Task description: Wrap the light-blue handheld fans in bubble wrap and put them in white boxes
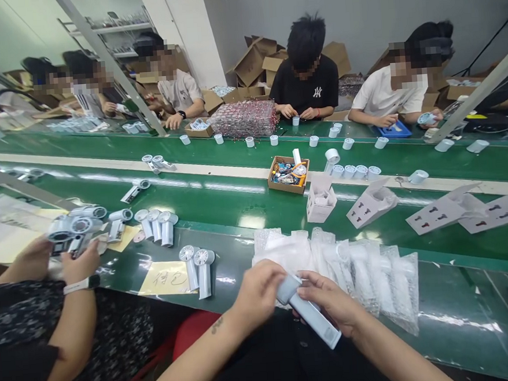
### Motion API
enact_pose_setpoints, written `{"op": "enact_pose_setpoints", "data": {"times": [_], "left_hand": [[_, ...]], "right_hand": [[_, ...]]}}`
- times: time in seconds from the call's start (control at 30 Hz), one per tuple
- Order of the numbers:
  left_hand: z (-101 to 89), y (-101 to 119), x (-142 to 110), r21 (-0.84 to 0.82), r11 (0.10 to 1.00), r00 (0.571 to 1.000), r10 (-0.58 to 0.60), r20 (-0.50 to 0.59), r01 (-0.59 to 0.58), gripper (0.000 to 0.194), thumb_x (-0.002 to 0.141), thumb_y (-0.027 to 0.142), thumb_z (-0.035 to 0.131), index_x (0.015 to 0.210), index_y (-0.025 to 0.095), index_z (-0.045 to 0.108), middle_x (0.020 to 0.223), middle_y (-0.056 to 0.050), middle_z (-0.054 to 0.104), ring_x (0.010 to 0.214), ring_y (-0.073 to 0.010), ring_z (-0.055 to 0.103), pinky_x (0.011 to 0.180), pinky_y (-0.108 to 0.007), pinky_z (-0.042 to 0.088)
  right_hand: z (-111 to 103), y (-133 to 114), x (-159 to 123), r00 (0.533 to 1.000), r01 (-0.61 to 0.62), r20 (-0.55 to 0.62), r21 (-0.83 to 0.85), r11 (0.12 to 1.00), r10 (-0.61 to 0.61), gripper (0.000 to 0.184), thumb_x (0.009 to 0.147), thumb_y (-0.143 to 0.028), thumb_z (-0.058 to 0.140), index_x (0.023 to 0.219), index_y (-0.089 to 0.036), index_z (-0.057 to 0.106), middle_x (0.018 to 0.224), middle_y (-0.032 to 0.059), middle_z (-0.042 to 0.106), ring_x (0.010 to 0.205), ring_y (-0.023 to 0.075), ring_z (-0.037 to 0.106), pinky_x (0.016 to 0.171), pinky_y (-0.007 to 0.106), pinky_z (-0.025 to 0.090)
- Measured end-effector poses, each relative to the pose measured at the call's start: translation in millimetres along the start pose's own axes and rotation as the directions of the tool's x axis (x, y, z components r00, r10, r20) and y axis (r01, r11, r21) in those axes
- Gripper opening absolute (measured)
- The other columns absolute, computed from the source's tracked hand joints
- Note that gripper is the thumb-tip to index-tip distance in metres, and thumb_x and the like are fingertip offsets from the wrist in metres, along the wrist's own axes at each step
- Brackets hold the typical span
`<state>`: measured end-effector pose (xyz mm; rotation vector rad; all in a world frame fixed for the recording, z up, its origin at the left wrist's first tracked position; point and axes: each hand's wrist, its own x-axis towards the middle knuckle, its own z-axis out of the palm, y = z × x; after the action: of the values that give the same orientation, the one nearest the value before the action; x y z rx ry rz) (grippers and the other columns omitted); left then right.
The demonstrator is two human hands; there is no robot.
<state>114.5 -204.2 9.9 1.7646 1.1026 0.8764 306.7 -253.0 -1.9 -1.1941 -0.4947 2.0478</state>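
A pale grey-blue handheld fan point(314, 318) is held between my two hands over the near edge of the bench, its handle slanting down to the right. My left hand point(261, 288) has its fingers closed on the fan's head end. From the other side, my right hand point(329, 301) grips the fan near where head and handle meet. Bubble-wrap pouches point(373, 275), several with pale fans inside, lie in a row just beyond my hands. Two more fans point(204, 272) rest to the left, partly on a yellow paper point(167, 278) with handwriting.
A co-worker at left holds several fans point(76, 223). Open white boxes point(370, 205) stand beyond the pouches, beside a cardboard tray point(288, 175) of small parts. Light-blue cups point(314, 141) line the green conveyor point(238, 206). Other people sit along the far side.
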Motion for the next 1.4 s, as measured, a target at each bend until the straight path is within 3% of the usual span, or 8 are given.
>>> {"op": "enact_pose_setpoints", "data": {"times": [0.13, 0.37, 0.63, 0.8, 0.93, 1.1, 1.2, 1.4], "left_hand": [[-1.0, 1, -15, 0.439, 0.747, 0.863, 0.473, 0.176, -0.499, 0.026, 0.088, 0.004, 0.039, 0.087, 0.016, 0.063, 0.078, -0.008, 0.062, 0.074, -0.0182, 0.053, 0.069, -0.031, 0.048], [-0.9, -21, -14, 0.7, 0.535, 0.863, 0.442, 0.246, -0.473, 0.022, 0.09, 0.004, 0.04, 0.095, 0.013, 0.059, 0.082, -0.008, 0.061, 0.074, -0.02, 0.054, 0.07, -0.033, 0.051], [18.3, -34, 14, 0.462, 0.885, 0.997, 0.068, -0.019, -0.052, 0.02, 0.078, 0.005, 0.044, 0.08, 0.02, 0.057, 0.075, 0.0, 0.063, 0.069, -0.0145, 0.059, 0.064, -0.025, 0.05], [31.7, -33, 12, 0.447, 0.832, 0.916, 0.396, -0.063, -0.329, 0.02, 0.086, 0.007, 0.04, 0.087, 0.019, 0.056, 0.082, -0.005, 0.062, 0.081, -0.0165, 0.06, 0.074, -0.028, 0.052], [34.1, -34, 2, 0.588, 0.724, 0.868, 0.491, -0.072, -0.36, 0.019, 0.085, 0.005, 0.04, 0.085, 0.019, 0.053, 0.074, -0.004, 0.059, 0.071, -0.0169, 0.057, 0.066, -0.027, 0.051], [30.5, -36, -6, 0.534, 0.8, 0.932, 0.357, -0.056, -0.274, 0.018, 0.082, 0.008, 0.042, 0.082, 0.02, 0.055, 0.072, -0.003, 0.06, 0.069, -0.0161, 0.057, 0.064, -0.026, 0.047], [30.0, -36, 6, 0.392, 0.92, 0.991, 0.071, -0.115, -0.021, 0.013, 0.073, 0.011, 0.044, 0.074, 0.021, 0.053, 0.064, 0.002, 0.054, 0.061, -0.0139, 0.053, 0.058, -0.024, 0.042], [52.8, -30, 29, -0.141, 0.898, 0.901, -0.429, -0.063, 0.418, 0.003, 0.07, 0.021, 0.049, 0.067, 0.02, 0.051, 0.06, 0.005, 0.048, 0.058, -0.0119, 0.048, 0.056, -0.022, 0.039]], "right_hand": [[-1, 7, -1, 0.997, -0.013, -0.077, 0.085, 0.996, 0.02, 0.064, 0.065, -0.039, 0.082, 0.117, -0.02, 0.051, 0.081, 0.0032, 0.071, 0.065, 0.0227, 0.07, 0.053, 0.03, 0.053], [-7, 21, 2, 0.986, 0.055, -0.163, 0.143, 0.988, -0.031, 0.068, 0.064, -0.04, 0.084, 0.119, -0.017, 0.051, 0.075, 0.0039, 0.071, 0.063, 0.0217, 0.069, 0.054, 0.029, 0.054], [-6, 21, 2, 0.989, 0.116, -0.121, 0.236, 0.965, -0.089, 0.071, 0.072, -0.039, 0.08, 0.129, -0.017, 0.044, 0.073, 0.0034, 0.072, 0.063, 0.0177, 0.069, 0.062, 0.026, 0.052], [-5, 15, 1, 0.999, 0.026, -0.035, 0.15, 0.988, -0.02, 0.061, 0.069, -0.04, 0.083, 0.116, -0.017, 0.051, 0.077, 0.0036, 0.072, 0.056, 0.013, 0.065, 0.055, 0.022, 0.05], [0, 15, 1, 0.969, 0.114, -0.235, 0.152, 0.982, -0.076, 0.07, 0.057, -0.038, 0.089, 0.112, -0.017, 0.051, 0.072, -0.0001, 0.069, 0.05, 0.0149, 0.064, 0.048, 0.024, 0.05], [2, 15, -5, 0.968, 0.087, -0.245, 0.12, 0.989, -0.056, 0.07, 0.061, -0.039, 0.087, 0.116, -0.019, 0.047, 0.071, 0.001, 0.07, 0.058, 0.0194, 0.068, 0.052, 0.028, 0.053], [-2, 15, -6, 0.973, 0.057, -0.229, 0.162, 0.985, -0.019, 0.069, 0.066, -0.043, 0.082, 0.117, -0.018, 0.043, 0.068, 0.0034, 0.071, 0.054, 0.0189, 0.067, 0.051, 0.026, 0.052], [-8, 11, 1, 0.981, -0.02, -0.186, 0.171, 0.985, 0.053, 0.042, 0.08, -0.032, 0.068, 0.113, -0.018, 0.047, 0.071, 0.0059, 0.073, 0.05, 0.0138, 0.064, 0.05, 0.021, 0.049]]}}
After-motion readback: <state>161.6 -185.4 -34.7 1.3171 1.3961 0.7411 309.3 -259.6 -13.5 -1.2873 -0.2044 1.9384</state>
